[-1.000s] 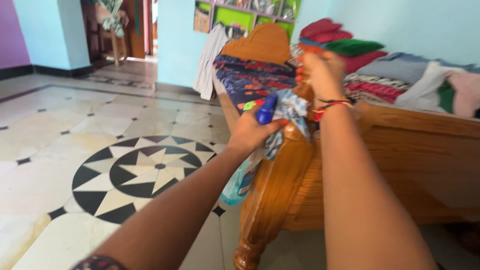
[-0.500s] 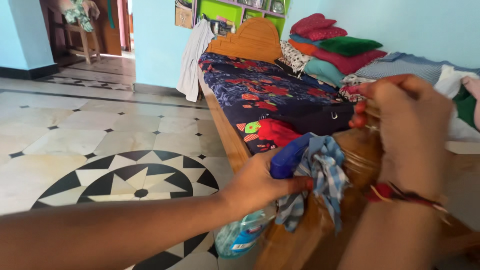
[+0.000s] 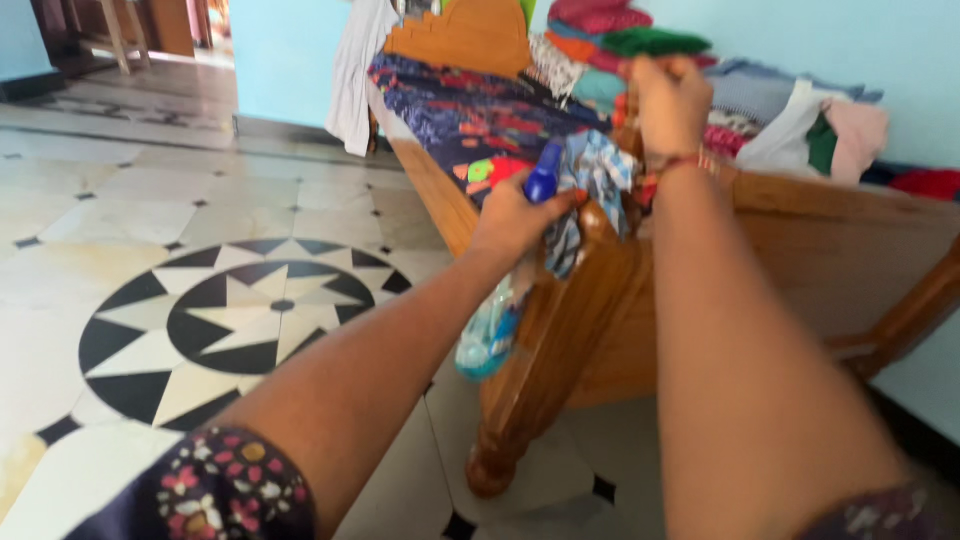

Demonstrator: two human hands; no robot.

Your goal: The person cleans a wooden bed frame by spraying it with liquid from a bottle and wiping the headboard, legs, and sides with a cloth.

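Bright daylight floods in from the doorway (image 3: 150, 25) at top left, glaring off the polished floor (image 3: 150, 200). Motion blur smears both forearms; edges stretch slightly.

A spray bottle (image 3: 497, 320) was gripped at its neck by the left hand (image 3: 512, 222), its body hanging below the grip. A cloth (image 3: 592, 190) was bunched just right of that grip, draped over the top of the bedpost (image 3: 560, 350). The right hand (image 3: 668, 100) was raised above and right of the cloth. Behind the grips a bed (image 3: 470, 120) was laid out, folded clothes (image 3: 620, 40) stacked at its far end. The floor medallion (image 3: 240, 320) was spread to the left, below the grips.
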